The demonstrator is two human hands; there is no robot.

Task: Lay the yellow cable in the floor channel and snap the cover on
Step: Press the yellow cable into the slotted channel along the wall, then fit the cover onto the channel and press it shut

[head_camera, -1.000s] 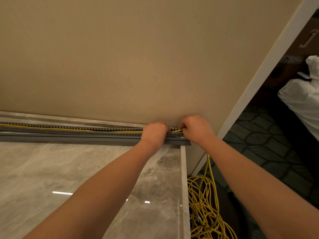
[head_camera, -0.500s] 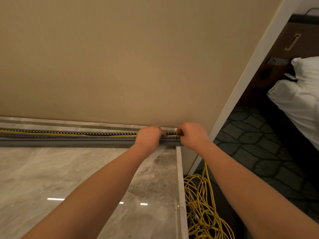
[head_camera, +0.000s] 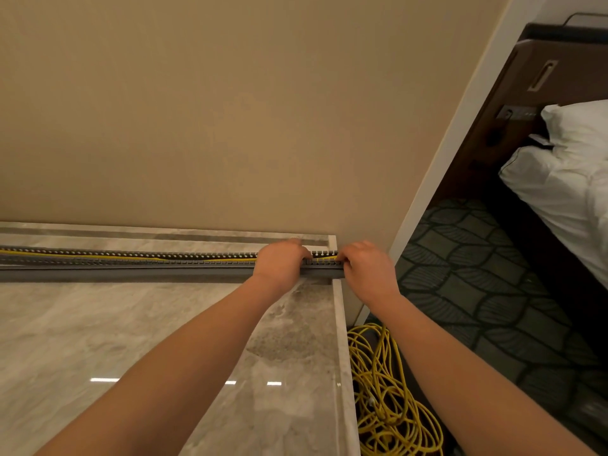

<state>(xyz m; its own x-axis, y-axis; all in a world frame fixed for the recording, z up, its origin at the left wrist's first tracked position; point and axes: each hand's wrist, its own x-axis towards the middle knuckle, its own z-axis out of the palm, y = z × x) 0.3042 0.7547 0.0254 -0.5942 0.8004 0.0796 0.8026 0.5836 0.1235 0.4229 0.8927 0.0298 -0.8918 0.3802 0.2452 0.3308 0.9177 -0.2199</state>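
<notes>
My left hand (head_camera: 281, 260) and right hand (head_camera: 368, 271) curl over the long grey slotted floor channel (head_camera: 131, 261) at 12 o'clock; I cannot tell what the fingers pinch. The thin yellow cable (head_camera: 98, 256) could pop back out, because the loose tangled pile (head_camera: 388, 399) at 5 o'clock may tug it. It lies wavy inside, uncovered.
</notes>
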